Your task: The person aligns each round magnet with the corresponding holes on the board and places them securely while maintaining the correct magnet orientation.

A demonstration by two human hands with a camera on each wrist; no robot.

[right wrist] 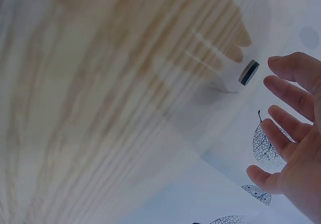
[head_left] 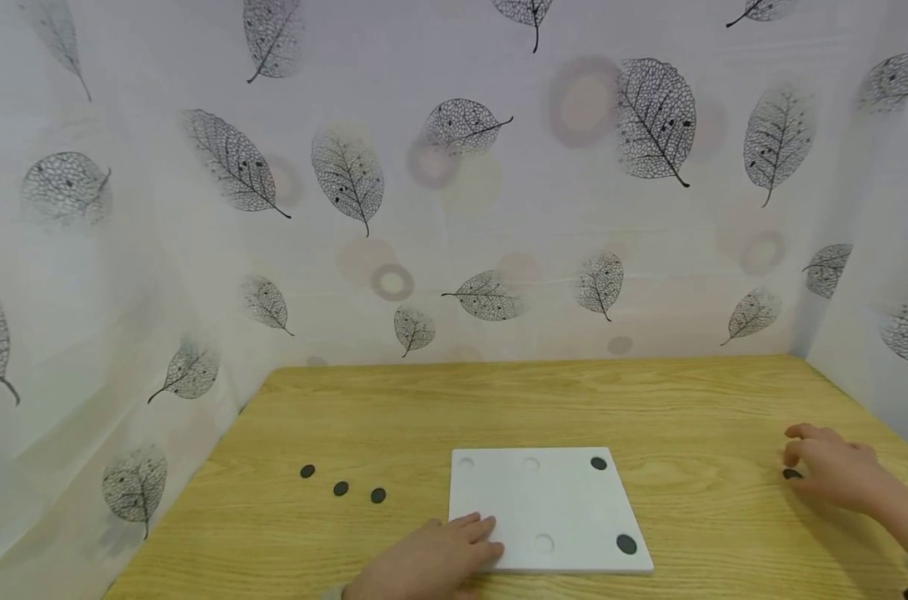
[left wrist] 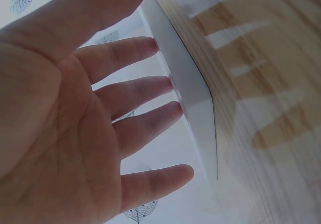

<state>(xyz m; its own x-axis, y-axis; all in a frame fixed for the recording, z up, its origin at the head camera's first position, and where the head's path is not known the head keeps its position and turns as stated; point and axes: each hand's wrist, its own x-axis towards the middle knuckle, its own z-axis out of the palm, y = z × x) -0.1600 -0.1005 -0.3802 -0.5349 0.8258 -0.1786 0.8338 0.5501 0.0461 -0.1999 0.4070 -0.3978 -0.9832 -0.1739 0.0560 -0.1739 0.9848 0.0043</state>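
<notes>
A white board [head_left: 536, 500] lies on the table, with black discs in its far right [head_left: 599, 463] and near right [head_left: 626, 544] corners. Round empty recesses show at its far left, far middle and near middle; the near left corner is under my left hand [head_left: 431, 558]. That hand's fingertips rest on the board, its fingers spread and fairly straight in the left wrist view. Off to the right, my right hand [head_left: 836, 467] hovers by a single black disc [head_left: 792, 473]. In the right wrist view this disc [right wrist: 249, 72] stands apart from the thumb and fingertips, which hold nothing.
Three more black discs lie in a slanting row left of the board, among them the middle one [head_left: 341, 488]. Wood-grain tabletop [head_left: 439, 408] surrounds everything. Behind and at both sides hangs a white curtain [head_left: 499, 225] printed with leaves.
</notes>
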